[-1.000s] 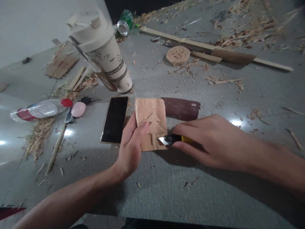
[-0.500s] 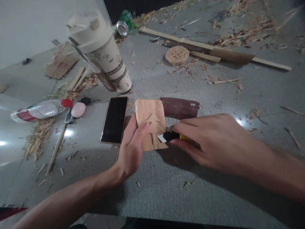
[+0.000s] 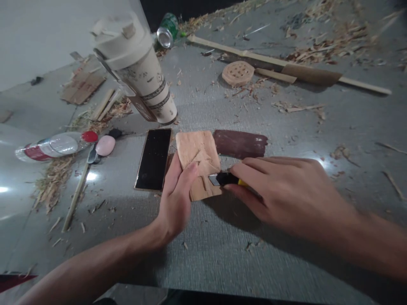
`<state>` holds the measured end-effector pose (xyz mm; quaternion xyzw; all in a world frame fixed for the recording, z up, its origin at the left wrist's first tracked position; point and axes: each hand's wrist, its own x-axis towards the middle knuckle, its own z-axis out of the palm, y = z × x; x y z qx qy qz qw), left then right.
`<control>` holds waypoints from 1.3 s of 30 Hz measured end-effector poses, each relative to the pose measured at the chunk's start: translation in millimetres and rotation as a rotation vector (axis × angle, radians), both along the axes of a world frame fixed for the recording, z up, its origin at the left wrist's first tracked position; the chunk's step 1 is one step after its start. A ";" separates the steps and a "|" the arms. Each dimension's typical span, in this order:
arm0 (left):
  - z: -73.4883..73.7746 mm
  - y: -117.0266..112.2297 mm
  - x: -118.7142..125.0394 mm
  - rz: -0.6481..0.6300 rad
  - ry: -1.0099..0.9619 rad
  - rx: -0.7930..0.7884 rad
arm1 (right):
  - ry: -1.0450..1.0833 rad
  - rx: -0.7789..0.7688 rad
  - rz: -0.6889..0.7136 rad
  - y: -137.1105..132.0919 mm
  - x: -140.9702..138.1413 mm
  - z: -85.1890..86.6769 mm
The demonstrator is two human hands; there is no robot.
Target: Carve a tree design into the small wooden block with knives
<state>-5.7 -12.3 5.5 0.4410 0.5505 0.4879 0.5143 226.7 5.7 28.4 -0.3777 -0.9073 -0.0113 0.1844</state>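
Note:
My left hand [image 3: 178, 199] grips a pale wooden piece [image 3: 195, 144] by its left side, thumb across its face. A raised, arrow-like shape with a narrow stem is carved on that piece. In my right hand [image 3: 282, 195] is a black and yellow utility knife [image 3: 228, 178], held between thumb and fingers. Its short blade lies at the wood's right side, beside the stem; whether the edge is cutting in I cannot tell. Just behind the wood rests a dark brown, bark-like piece [image 3: 241, 143]. A black phone [image 3: 153, 159] lies left of the wood, near my left fingers.
A tall lidded cup [image 3: 140, 67] stands at the back left, and a green can [image 3: 167, 30] lies behind it. At left are a plastic bottle [image 3: 51, 146] and a pink oval object [image 3: 105, 145]. A round carved wooden piece [image 3: 238, 73] lies near long sticks [image 3: 235, 51]. Shavings are scattered around.
The wooden piece has turned slightly, its top tipping left. The knife blade has shifted slightly up, and my right hand has rolled a little with it. Both hands keep their holds.

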 end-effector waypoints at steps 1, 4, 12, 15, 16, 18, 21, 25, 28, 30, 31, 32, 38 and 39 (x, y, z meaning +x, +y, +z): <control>-0.3 0.6 -0.2 -0.002 -0.018 -0.007 | -0.003 0.003 0.013 1.5 0.6 0.6; -1.7 2.2 -1.4 -0.012 -0.060 -0.020 | -0.011 0.033 0.036 6.0 2.2 1.9; -1.1 2.6 -6.6 -0.012 -0.009 -0.028 | 0.023 0.109 0.092 9.0 1.7 2.4; 3.1 3.9 -7.8 -0.037 0.036 -0.027 | 0.028 0.121 0.094 8.7 1.4 2.2; 4.6 4.4 -7.9 -0.036 0.040 -0.028 | 0.033 0.122 0.095 8.6 1.2 2.3; 7.3 5.4 -7.5 -0.032 0.041 -0.024 | 0.041 0.119 0.092 8.4 0.9 2.7; 10.1 6.2 -7.1 -0.026 0.094 -0.005 | 0.039 0.107 0.090 7.8 0.9 3.6; 7.8 5.4 -8.3 -0.019 0.151 0.009 | 0.031 0.124 0.090 7.1 1.2 3.9; 3.9 5.0 -9.0 -0.002 0.138 0.016 | 0.031 0.122 0.097 7.9 1.0 3.8; 2.7 5.6 -8.5 -0.011 0.120 0.016 | 0.032 0.113 0.102 9.2 1.0 3.5; 2.7 6.1 -8.2 -0.020 0.091 0.012 | 0.030 0.108 0.104 10.0 1.3 3.3; 2.8 6.6 -7.8 -0.032 0.054 0.000 | 0.030 0.103 0.108 10.7 1.8 2.9; 3.1 7.2 -8.0 -0.054 -0.129 -0.077 | 0.124 0.062 0.163 11.3 10.3 0.3; 2.8 7.0 -8.3 -0.056 -0.144 -0.080 | 0.135 0.052 0.161 11.3 11.9 0.3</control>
